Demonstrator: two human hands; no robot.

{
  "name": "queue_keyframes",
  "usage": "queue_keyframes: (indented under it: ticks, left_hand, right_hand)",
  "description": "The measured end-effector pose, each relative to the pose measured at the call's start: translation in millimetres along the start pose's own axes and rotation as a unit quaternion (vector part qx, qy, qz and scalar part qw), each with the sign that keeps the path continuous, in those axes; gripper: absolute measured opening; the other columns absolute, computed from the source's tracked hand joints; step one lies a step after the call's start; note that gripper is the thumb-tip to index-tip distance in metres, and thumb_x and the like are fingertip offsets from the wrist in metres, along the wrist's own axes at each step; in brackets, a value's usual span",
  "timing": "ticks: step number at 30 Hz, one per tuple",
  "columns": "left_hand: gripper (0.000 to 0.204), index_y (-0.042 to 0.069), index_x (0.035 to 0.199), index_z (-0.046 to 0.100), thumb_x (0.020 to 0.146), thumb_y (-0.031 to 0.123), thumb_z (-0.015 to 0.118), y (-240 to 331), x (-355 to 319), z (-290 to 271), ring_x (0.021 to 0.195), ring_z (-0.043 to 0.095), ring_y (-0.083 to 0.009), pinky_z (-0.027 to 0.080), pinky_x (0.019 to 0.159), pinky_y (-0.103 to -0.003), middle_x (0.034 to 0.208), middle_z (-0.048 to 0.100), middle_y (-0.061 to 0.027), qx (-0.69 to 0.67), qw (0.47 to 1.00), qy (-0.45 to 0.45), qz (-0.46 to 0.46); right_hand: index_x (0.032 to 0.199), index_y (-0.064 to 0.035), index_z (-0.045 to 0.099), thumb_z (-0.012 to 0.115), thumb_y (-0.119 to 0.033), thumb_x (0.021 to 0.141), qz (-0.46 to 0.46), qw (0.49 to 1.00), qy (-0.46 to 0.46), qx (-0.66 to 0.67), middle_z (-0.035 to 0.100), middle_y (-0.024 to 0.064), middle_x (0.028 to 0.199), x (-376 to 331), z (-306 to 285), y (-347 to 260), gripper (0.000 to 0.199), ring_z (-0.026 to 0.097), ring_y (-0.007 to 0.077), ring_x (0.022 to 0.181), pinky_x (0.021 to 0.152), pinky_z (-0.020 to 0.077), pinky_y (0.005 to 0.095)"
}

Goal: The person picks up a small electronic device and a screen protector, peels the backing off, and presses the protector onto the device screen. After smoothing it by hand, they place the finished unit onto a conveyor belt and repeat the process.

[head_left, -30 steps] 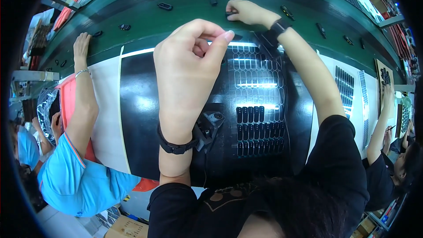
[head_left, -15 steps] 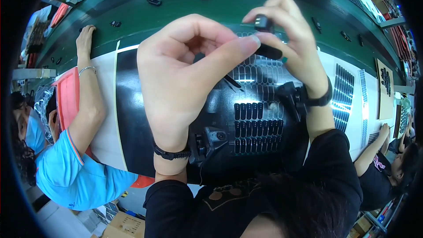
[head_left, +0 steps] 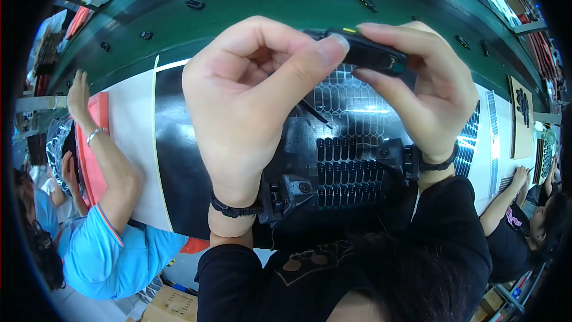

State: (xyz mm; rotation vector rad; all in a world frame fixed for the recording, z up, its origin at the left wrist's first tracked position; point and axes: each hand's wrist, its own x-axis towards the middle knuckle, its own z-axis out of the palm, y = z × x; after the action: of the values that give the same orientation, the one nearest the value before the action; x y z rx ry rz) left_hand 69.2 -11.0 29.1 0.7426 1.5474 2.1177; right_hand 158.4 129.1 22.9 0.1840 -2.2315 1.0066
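1. Above the black tray (head_left: 179, 161), close to the camera, a small black part (head_left: 366, 53) is held between both hands.
2. Its long axis is seen running left to right, tilted slightly down toward the right; its right end points to the right hand's fingers, and its left end is hidden behind the left thumb.
3. The left hand (head_left: 250, 101) is curled nearly closed, its thumb tip pressed on the part's left end; the other fingers are folded toward the palm.
4. The right hand (head_left: 423, 95) is closed on the part, with a finger laid along its top and the thumb beneath, so the part lies at the fingertips, not in the palm.
5. Rows of small slots, some filled with dark pieces, are seen in the tray under the hands.
6. Beyond the tray, a green belt (head_left: 286, 0) carries scattered small black parts.
7. At the left, another person's arm (head_left: 104, 155) in a blue sleeve is stretched toward the belt.
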Motion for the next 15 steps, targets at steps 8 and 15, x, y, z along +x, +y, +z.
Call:
queue_keyframes:
  ticks: [8, 15]
  left_hand:
    - [0.006, 0.0, 0.071, 0.055, 0.071, -0.001, 0.06, -4.6, -1.7, 5.0, 0.061, 0.047, -0.0048, 0.034, 0.056, -0.014, 0.067, 0.054, -0.0018, 0.035, 0.999, 0.006, 0.016]
    - [0.006, 0.0, 0.07, 0.054, 0.071, -0.002, 0.06, -7.0, -1.9, 4.8, 0.061, 0.048, -0.0035, 0.034, 0.057, -0.012, 0.067, 0.054, -0.0004, 0.058, 0.998, 0.004, 0.031]
  right_hand:
    - [0.09, 0.0032, 0.057, 0.066, 0.006, 0.059, 0.006, 1.0, -0.003, -0.024, 0.058, 0.0108, 0.08, 0.9, -1.9, -6.3, 0.032, 0.055, 0.0158, 0.069, 0.059, 0.0431, 0.0211]
    - [0.088, 0.0025, 0.058, 0.067, 0.005, 0.058, 0.007, 0.998, -0.017, -0.065, 0.058, 0.0101, 0.079, 0.9, -5.3, -9.9, 0.031, 0.055, 0.015, 0.068, 0.058, 0.0423, 0.0204]
